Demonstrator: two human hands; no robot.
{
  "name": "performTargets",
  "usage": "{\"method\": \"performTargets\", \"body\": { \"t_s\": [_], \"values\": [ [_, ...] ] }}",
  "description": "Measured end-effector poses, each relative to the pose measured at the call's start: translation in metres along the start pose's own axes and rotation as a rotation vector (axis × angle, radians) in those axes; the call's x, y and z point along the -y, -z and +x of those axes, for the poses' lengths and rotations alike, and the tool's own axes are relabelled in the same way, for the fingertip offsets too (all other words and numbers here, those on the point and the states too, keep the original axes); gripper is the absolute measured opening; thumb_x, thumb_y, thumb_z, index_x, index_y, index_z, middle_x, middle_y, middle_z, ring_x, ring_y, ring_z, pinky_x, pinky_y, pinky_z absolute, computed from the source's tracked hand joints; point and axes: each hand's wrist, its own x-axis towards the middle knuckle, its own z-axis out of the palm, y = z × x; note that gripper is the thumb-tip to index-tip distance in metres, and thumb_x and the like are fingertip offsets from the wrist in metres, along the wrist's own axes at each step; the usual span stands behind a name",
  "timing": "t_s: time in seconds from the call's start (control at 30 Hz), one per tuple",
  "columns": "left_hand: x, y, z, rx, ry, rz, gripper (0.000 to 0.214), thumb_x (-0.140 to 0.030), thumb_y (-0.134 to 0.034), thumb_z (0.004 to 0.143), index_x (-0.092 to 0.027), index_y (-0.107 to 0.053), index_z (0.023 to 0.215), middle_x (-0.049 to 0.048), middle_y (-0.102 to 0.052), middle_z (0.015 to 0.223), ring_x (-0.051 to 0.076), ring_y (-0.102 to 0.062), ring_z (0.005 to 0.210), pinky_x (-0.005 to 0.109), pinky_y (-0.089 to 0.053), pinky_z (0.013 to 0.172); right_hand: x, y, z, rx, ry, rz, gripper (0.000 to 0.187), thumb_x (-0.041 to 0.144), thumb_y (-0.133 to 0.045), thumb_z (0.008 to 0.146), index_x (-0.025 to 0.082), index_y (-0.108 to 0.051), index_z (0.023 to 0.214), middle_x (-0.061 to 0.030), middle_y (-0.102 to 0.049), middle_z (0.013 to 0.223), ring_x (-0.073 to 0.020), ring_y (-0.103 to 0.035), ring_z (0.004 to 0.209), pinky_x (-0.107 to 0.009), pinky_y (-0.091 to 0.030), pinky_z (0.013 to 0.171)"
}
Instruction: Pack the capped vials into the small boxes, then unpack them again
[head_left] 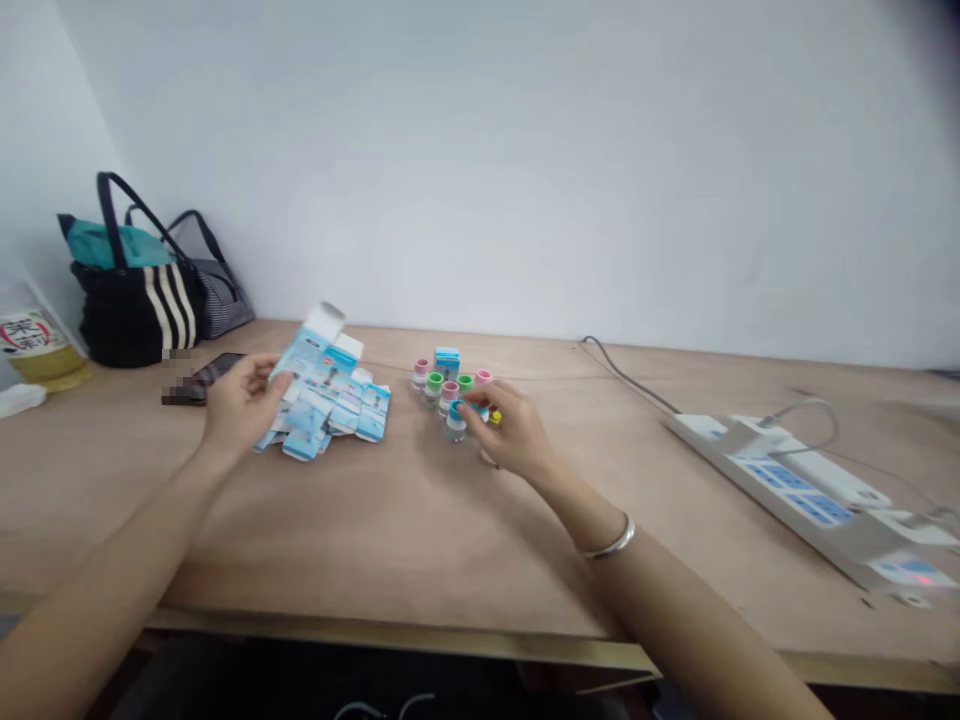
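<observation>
My left hand [244, 400] is closed on a light-blue printed carton [304, 355], flattened with its white end flap up. Beneath and beside it lies a pile of similar flat cartons [371, 412]. My right hand [510, 430] pinches a small clear bottle with a blue cap [455, 425], thumb and fingertips at the cap. Around it stand several small bottles: pink-capped ones [421, 375], green-capped ones [434, 388] and a yellow cap [496, 416] partly hidden by my fingers. One small blue box [447, 362] stands upright behind them.
A white power strip [780, 490] with plugged-in adapters and a grey cable [630, 375] lies at the right. On the left are a phone [214, 375], a black striped handbag [139, 310], a grey bag [225, 300] and a bottle of yellow liquid [45, 350]. A wall backs the wooden table [375, 540].
</observation>
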Motion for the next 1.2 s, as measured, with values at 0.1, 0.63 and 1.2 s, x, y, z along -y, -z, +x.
{"method": "performTargets", "body": {
  "t_s": [0.1,0.63,1.2],
  "values": [
    [0.029,0.010,0.016,-0.012,0.192,-0.007,0.040,-0.032,-0.063,0.069,-0.017,-0.056,0.105,0.0049,-0.067,0.090,0.016,-0.065,0.073,0.026,-0.053,0.065,-0.022,-0.003,0.034,0.121,-0.051,-0.176,0.009,0.022,-0.056,0.079,0.016,-0.064,0.081,-0.0073,-0.066,0.081,-0.0198,-0.060,0.079,-0.033,-0.048,0.075],
    [0.061,0.014,0.010,0.265,0.138,0.508,0.043,-0.050,-0.054,0.070,-0.025,-0.065,0.103,0.0013,-0.068,0.088,0.020,-0.062,0.073,0.027,-0.046,0.062,-0.105,-0.048,0.131,0.451,-0.267,-0.251,0.044,0.022,-0.071,0.064,0.017,-0.063,0.107,-0.0069,-0.067,0.104,-0.0211,-0.062,0.090,-0.029,-0.048,0.080],
    [-0.003,-0.014,-0.013,0.175,-0.566,0.421,0.023,-0.038,-0.055,0.080,-0.021,-0.064,0.093,0.0067,-0.060,0.108,0.023,-0.056,0.102,0.038,-0.046,0.090,0.011,-0.019,0.043,0.456,0.176,-0.125,0.053,0.048,-0.069,0.069,0.019,-0.060,0.112,-0.0095,-0.065,0.101,-0.0245,-0.054,0.094,-0.038,-0.036,0.081]
  ]
}}
